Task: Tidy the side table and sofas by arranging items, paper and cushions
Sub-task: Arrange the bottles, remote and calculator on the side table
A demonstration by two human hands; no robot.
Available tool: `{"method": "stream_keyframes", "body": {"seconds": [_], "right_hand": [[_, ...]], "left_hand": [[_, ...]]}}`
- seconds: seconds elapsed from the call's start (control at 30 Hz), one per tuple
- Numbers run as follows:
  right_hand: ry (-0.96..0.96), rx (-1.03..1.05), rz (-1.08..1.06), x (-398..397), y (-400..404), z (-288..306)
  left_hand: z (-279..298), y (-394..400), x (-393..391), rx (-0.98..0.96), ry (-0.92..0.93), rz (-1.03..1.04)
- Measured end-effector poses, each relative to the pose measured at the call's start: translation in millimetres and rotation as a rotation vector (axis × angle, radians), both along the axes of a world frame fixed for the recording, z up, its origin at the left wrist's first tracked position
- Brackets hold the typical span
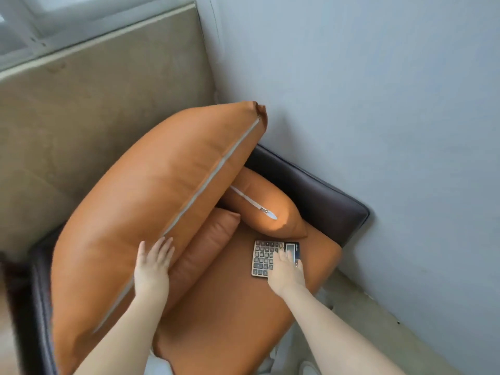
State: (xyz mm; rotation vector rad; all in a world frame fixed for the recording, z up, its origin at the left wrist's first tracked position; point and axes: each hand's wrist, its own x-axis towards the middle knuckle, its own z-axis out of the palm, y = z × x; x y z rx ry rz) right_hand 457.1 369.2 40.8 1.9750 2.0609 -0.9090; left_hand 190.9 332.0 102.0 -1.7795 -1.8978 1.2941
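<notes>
A big orange cushion [151,190] with a grey zip stands tilted on its edge on the sofa. My left hand [153,262] lies flat against its lower side, fingers straight. Behind it a smaller orange cushion [266,204] with a white zip leans at the sofa's back, and a third orange cushion [208,244] lies partly hidden under the big one. A grey calculator [263,257] lies on the orange seat [230,315]. My right hand [286,272] rests on the calculator's right side, fingers over the keys and display.
The sofa has a dark brown frame [319,196] and stands in a corner against a grey wall [378,104]. A beige panel [81,117] under a window runs along the left. Pale floor [351,301] shows at the right.
</notes>
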Motion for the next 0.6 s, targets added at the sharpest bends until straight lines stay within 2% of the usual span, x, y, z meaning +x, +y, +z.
{"method": "stream_keyframes", "body": {"seconds": [0.13,0.23,0.37,0.6], "right_hand": [[-0.015,-0.036,-0.005,-6,-5,-19],[-0.045,-0.048,-0.045,-2,-6,-39],[-0.059,-0.053,-0.094,5,1,-67],[-0.085,-0.029,-0.163,25,17,-140]], "left_hand": [[-5,1,-14,0.123,-0.166,0.316],[-33,4,13,0.213,-0.392,0.186],[-89,2,73,0.215,-0.684,0.031],[-181,9,130,0.077,-0.762,-0.005]]}}
